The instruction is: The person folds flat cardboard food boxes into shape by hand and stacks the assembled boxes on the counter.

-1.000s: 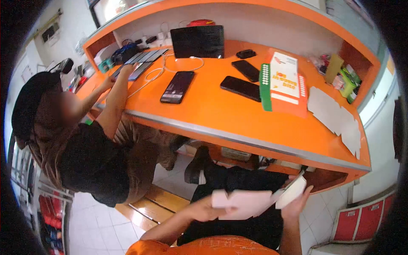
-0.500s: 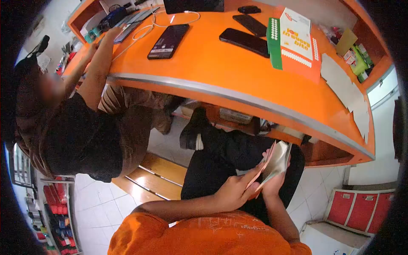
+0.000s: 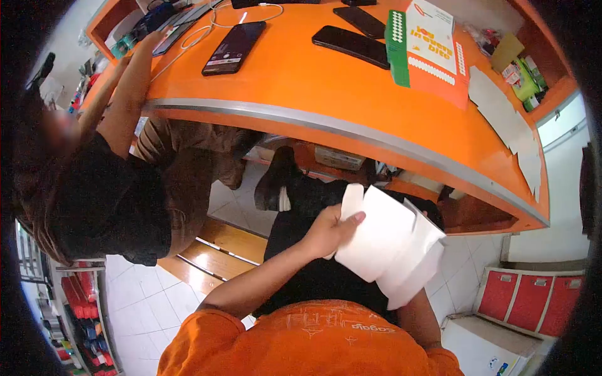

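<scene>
A white die-cut card sheet (image 3: 382, 233) with rounded tabs and fold lines is spread above my lap. My left hand (image 3: 332, 232) grips its left edge, thumb on top and fingers underneath. The sheet's right part bends down and covers my right hand, so only the right forearm (image 3: 421, 316) shows below it. On the orange counter (image 3: 282, 75) lie a printed green, orange and white card (image 3: 431, 47), two dark phones beside it, and another phone (image 3: 234, 48) with its screen lit.
A co-worker in dark clothes (image 3: 100, 194) sits at the left, arms on the counter. Grey card sheets (image 3: 501, 116) lie at the counter's right end. A white cable (image 3: 197, 37) curls near the back. Below are a wooden bench (image 3: 219, 247) and red drawers (image 3: 527, 301).
The card sheet, folded between both hands half a second ago, has opened out with its white face up. My right hand has gone out of sight behind it. The view has shifted slightly.
</scene>
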The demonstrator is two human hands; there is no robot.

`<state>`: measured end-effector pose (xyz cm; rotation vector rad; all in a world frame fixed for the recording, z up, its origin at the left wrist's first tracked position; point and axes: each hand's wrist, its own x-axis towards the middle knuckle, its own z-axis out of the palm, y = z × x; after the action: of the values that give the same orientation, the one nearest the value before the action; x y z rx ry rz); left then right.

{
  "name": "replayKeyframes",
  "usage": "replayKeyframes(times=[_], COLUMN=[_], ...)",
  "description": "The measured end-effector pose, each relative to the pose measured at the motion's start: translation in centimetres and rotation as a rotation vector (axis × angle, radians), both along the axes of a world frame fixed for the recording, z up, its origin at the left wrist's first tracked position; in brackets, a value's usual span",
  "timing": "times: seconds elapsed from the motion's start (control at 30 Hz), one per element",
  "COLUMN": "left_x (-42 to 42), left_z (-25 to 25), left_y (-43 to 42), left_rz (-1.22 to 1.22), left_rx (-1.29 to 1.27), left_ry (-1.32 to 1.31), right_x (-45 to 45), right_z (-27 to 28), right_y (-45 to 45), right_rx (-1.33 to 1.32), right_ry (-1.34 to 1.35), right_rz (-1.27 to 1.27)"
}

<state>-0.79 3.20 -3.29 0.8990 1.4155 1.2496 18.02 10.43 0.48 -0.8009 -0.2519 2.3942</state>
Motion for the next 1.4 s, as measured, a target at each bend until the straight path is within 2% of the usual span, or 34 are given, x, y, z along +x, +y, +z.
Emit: replayKeyframes(times=[0.07, 0.1, 0.13, 0.17, 0.2, 0.3, 0.33, 0.37, 0.4, 0.43, 0.47, 0.53, 0.57, 0.63, 0.67, 0.7, 0.73, 0.77, 0.87, 0.93, 0.97, 1.07, 1.1, 1.2, 1.23, 1.3, 1.33, 1.4], left_x=[2.2, 4.0, 5.2, 5.3, 4.8, 2.7, 1.8, 0.9, 0.3, 0.8, 1.4, 2.0, 1.1, 0.8, 0.7, 1.3, 2.2, 3.2, 7.2, 9.2, 9.8, 11.0, 11.9, 12.5, 12.4, 12.5, 12.2, 11.2], left_z=[-1.3, -2.2, -5.5, -4.3, -2.5, -0.8, -1.5, -2.2, -4.1, -2.9, -2.0, -1.2, -5.1, -2.2, -0.4, 0.6, 3.0, 5.5, 8.9, 7.6, 6.3, 2.2, 1.0, 0.4, -0.2, -2.1, -2.8, -4.0], left_y=[0.9, 1.2, 2.1, 2.1, 1.8, 1.9, 1.6, 1.3, 0.5, -0.3, -0.8, -1.9, -2.6, -1.7, -1.1, -0.7, 0.6, 1.8, 6.3, 10.3, 11.5, 11.2, 10.4, 7.8, 7.0, 4.7, 3.4, 1.0], left_rz=[0.234, 0.385, 0.587, 0.53, 0.469, 0.337, 0.272, 0.211, 0.123, 0.084, 0.053, -0.007, -0.063, -0.07, -0.072, 0.021, 0.003, -0.126, -0.861, -1.297, -1.515, -1.455, -1.451, -1.324, -1.267, -1.16, -1.081, -0.922], left_rx=[0.104, 0.178, 0.441, 0.34, 0.236, 0.166, 0.129, 0.085, -0.029, -0.059, -0.015, 0.08, 0.059, 0.039, 0.033, 0.195, 0.326, 0.431, 0.119, -0.049, -0.136, 0.053, -0.027, 0.099, 0.102, 0.106, 0.218, 0.441], left_ry=[0.366, 0.453, 0.445, 0.406, 0.37, 0.534, 0.438, 0.346, 0.127, 0.197, 0.24, 0.33, 0.292, 0.479, 0.575, 0.927, 0.967, 1.054, 0.944, 0.893, 0.856, 0.941, 0.999, 1.076, 1.062, 1.029, 1.058, 1.103], right_x=[-1.1, -0.6, -0.7, -0.8, -1.2, 3.1, 4.5, 5.8, 7.2, 10.5, 11.6, 13.8, 14.4, 13.4, 13.6, 13.7, 13.8, 13.6, 12.4, 12.0, 12.1, 14.4, 14.8, 15.7, 15.7, 15.9, 16.0, 16.3], right_z=[-0.4, -4.8, -7.9, -11.0, -9.2, -10.2, -8.1, -4.8, -2.4, -5.2, -4.1, -3.6, -2.9, 0.2, -0.3, -1.1, -1.6, -1.3, 1.3, 2.7, 3.3, -0.4, -1.3, -4.1, -4.3, -4.7, -4.9, -5.8], right_y=[-0.6, -0.8, -0.8, -0.7, -1.0, 4.4, 6.2, 6.8, 7.5, 10.5, 12.0, 12.0, 12.1, 11.5, 10.8, 9.9, 9.3, 8.9, 8.1, 6.6, 5.8, 3.4, 2.6, -1.7, -2.6, -5.3, -6.1, -6.5], right_rx=[-0.03, 0.081, 0.18, 0.269, 0.341, 0.007, 0.081, 0.174, 0.253, 0.423, 0.669, 0.495, 0.719, 1.144, 1.157, 1.167, 1.177, 1.21, 1.301, 1.334, 1.281, 1.421, 1.294, 1.633, 1.591, 1.763, 1.841, 1.854], right_ry=[-0.048, 0.012, 0.141, 0.28, 0.054, 0.381, 0.443, 0.183, -0.083, 0.223, 0.057, 0.046, -0.147, -0.568, -0.621, -0.672, -0.719, -0.695, -0.669, -0.724, -0.835, -1.037, -1.098, -1.351, -1.407, -1.431, -1.441, -1.398], right_rz=[-0.002, 0.018, -0.024, -0.066, -0.15, 0.041, 0.119, 0.106, 0.092, 0.338, 0.564, 0.756, 0.991, 1.456, 1.428, 1.404, 1.388, 1.376, 1.354, 1.321, 1.299, 1.1, 1.207, 1.04, 1.148, 0.929, 0.811, 0.932])
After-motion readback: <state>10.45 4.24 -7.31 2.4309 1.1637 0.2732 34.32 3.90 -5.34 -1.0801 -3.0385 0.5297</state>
